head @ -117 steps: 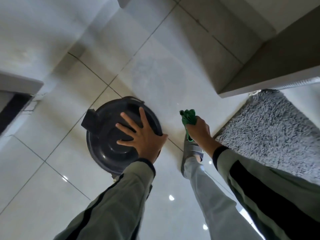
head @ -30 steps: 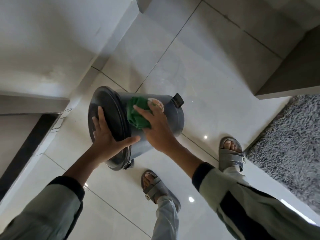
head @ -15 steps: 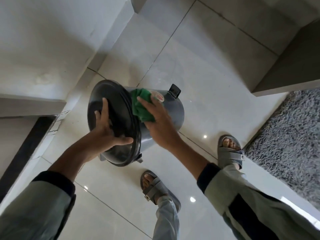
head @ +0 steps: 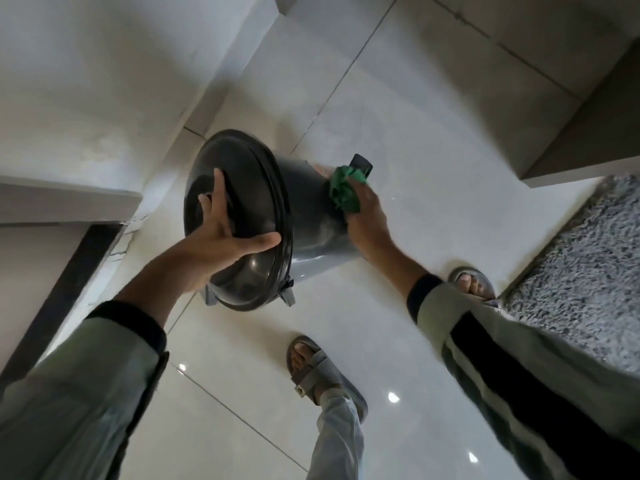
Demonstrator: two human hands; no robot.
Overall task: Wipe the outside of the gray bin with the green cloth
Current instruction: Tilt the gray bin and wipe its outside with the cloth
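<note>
While the bin (head: 311,216) tilts on the floor (head: 433,140) near the wall's base, the right hand (head: 367,220) presses the clutched cloth (head: 344,194) against its side; the left hand (head: 221,233) lies spread, ungripping, on the lid (head: 242,188).

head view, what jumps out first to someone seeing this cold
The gray bin at centre, tipped toward the camera over the white tile floor, its dark lid facing up. The left hand is spread on that lid, while the right hand presses the green cloth against the bin's side near its base.
</note>
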